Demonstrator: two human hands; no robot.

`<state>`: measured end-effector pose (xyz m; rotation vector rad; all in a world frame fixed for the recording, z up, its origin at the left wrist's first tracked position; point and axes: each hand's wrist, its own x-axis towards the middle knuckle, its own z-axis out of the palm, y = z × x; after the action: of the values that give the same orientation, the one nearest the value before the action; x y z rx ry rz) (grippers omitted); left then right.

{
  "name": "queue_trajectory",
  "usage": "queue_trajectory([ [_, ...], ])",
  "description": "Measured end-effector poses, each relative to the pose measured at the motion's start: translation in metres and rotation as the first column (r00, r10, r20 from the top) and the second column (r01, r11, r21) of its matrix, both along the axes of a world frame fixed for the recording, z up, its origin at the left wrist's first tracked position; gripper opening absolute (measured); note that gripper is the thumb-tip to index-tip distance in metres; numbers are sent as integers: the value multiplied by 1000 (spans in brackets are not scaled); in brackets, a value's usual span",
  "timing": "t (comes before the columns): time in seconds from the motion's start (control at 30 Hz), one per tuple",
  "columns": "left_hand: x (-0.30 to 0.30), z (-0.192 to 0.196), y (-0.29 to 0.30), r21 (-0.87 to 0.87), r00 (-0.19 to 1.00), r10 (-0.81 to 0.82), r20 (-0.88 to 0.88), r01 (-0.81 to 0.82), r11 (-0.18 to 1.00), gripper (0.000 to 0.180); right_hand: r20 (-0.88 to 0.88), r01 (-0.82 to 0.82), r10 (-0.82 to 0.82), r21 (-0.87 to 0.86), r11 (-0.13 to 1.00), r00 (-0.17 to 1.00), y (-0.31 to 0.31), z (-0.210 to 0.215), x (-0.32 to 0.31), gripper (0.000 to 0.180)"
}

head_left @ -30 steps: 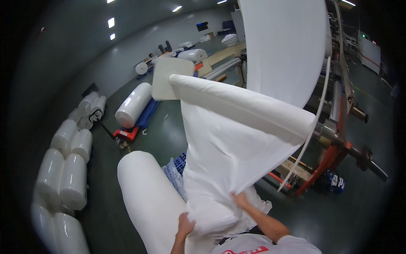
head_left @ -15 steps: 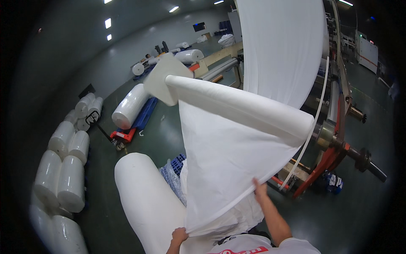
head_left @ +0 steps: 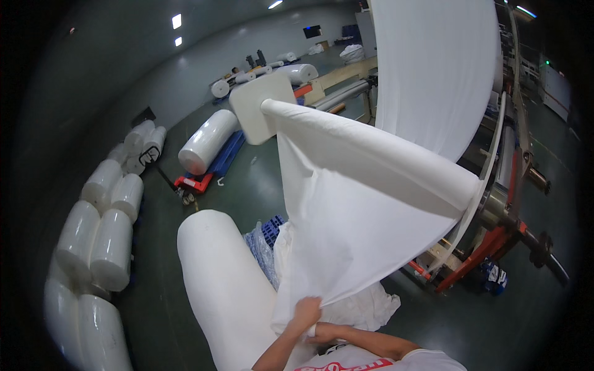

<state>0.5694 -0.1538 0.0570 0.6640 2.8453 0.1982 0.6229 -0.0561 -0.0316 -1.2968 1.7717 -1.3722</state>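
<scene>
A broad sheet of white fabric [head_left: 346, 229] slopes down toward me from a white roll [head_left: 377, 148] mounted on a machine shaft. My left hand [head_left: 307, 311] is closed on the sheet near its lower end. Just below it and to the right, my right hand [head_left: 322, 332] is closed on gathered fabric, its fingertips partly hidden. Creases run up the sheet from where the hands hold it. A crumpled heap of white cloth [head_left: 371, 307] lies behind the right forearm.
A large white roll [head_left: 226, 278] lies close on the left. Beyond it are wrapped rolls [head_left: 111, 241], a red pallet jack [head_left: 195, 183] and a roll [head_left: 207, 142] on a blue pallet. A square white end plate [head_left: 257, 111] and an orange machine arm [head_left: 473, 260] flank the mounted roll.
My right hand has moved left from the sheet's right edge to beside my left hand. The left hand has moved up and right. The sheet is now drawn together and creased.
</scene>
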Motion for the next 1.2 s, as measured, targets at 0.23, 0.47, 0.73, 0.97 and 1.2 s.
queue_trajectory([
  [0.23, 47, -66, -166, -307, 880, 436, 188, -369, 877, 35, 622, 989, -772, 142, -48, -127, 203, -14, -83, 42],
  [0.47, 40, -43, -136, 367, 919, 390, -53, -345, 864, 71, 47, 813, -998, 579, 68, 50, 142, 10, -120, 41],
  [0.73, -2, 28, 26, 81, 999, -18, -36, 21, 996, 27, -93, 382, -381, -7, 924, 920, 8, -11, -2, 38],
  [0.97, 57, -97, -160, -292, 926, 336, 169, -279, 915, 31, 481, 989, -877, 130, 77, 5, 181, 6, -71, 53],
  [1.2, 53, -57, -134, 94, 888, 458, 43, -460, 883, 79, 356, 978, -912, 117, -175, -206, 176, 5, -108, 38],
])
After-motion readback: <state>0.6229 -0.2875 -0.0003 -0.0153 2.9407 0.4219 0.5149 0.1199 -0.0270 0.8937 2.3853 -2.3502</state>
